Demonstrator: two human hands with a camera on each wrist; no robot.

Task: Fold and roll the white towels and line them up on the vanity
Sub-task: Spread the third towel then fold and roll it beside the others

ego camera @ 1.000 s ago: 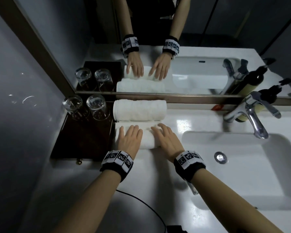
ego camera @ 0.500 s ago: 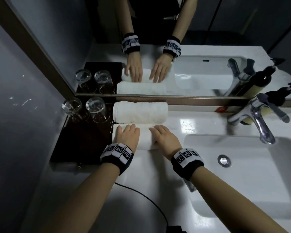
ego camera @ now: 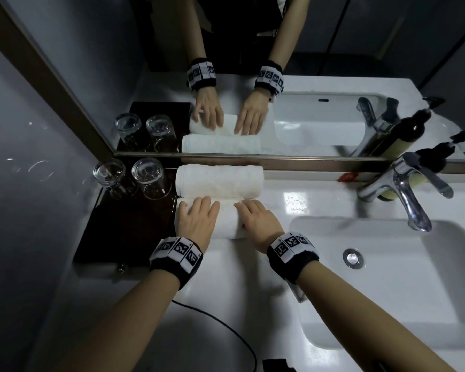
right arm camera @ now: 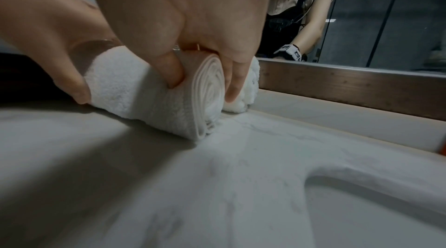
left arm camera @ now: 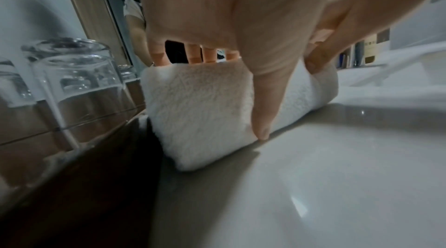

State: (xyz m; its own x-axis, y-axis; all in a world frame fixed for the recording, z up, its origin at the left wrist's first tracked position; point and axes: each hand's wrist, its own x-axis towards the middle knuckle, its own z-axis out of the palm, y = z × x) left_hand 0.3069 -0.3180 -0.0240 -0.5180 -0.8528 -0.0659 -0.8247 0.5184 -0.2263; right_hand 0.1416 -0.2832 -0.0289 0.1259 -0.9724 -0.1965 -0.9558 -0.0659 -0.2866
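Note:
Two rolled white towels lie side by side on the white vanity top (ego camera: 226, 277). The far roll (ego camera: 219, 181) (right arm camera: 251, 80) sits against the mirror frame. The near roll (ego camera: 227, 221) (left arm camera: 200, 111) (right arm camera: 144, 99) touches it. My left hand (ego camera: 198, 216) (left arm camera: 229, 23) grips the near roll's left half, fingers over the top and thumb down its near side. My right hand (ego camera: 258, 218) (right arm camera: 193, 23) holds the right end, with the thumb dug into the near side and a finger across the spiral end face.
Two upturned glasses (ego camera: 129, 178) stand on a dark tray (ego camera: 124, 232) just left of the towels. A sink basin (ego camera: 387, 277) with a chrome faucet (ego camera: 406, 194) and dark pump bottles (ego camera: 435, 157) is to the right. A black cable (ego camera: 226, 331) crosses the counter near me.
Both hands have slid the near roll a little toward the mirror, so it now lies against the far roll. The far roll has not moved.

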